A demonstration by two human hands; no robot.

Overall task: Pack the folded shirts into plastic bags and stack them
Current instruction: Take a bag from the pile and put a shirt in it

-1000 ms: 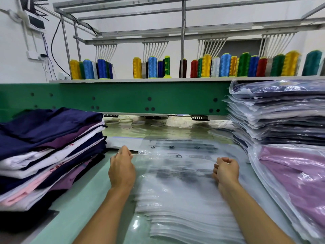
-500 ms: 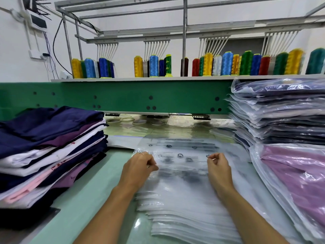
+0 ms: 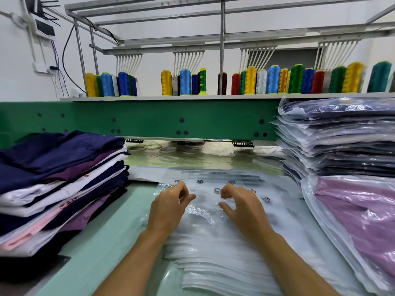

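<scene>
Since a second ago both hands have drawn in from the side edges of the stack of clear, empty plastic bags (image 3: 224,263) and now sit close together over its middle. The film of the top bag (image 3: 277,212), flat before, is crumpled into shiny wrinkles between them.

The left hand (image 3: 168,208) has its fingers curled and thumb and fingertips pressed together, pinching a fold of the top bag. The right hand (image 3: 241,210) is bent like a claw, fingertips down on the film and thumb held apart. Whether it has actually caught the plastic I cannot tell.

The stack lies flat on the pale green worktop (image 3: 102,242), straight in front of the person. Its long axis runs away from them. The end printed with grey text and small recycling symbols points at the green metal machine beam (image 3: 149,118), and the plain edges fan out in steps toward the person.

Left of the bags, apart from them, stands the pile of folded shirts in navy, purple, white and pink (image 3: 64,178). On the right, a tall stack of shirts sealed in bags (image 3: 342,146) rises behind a bagged purple shirt (image 3: 363,221) that leans against the bags' right edge. Coloured thread cones (image 3: 250,80) line the shelf above the beam.
</scene>
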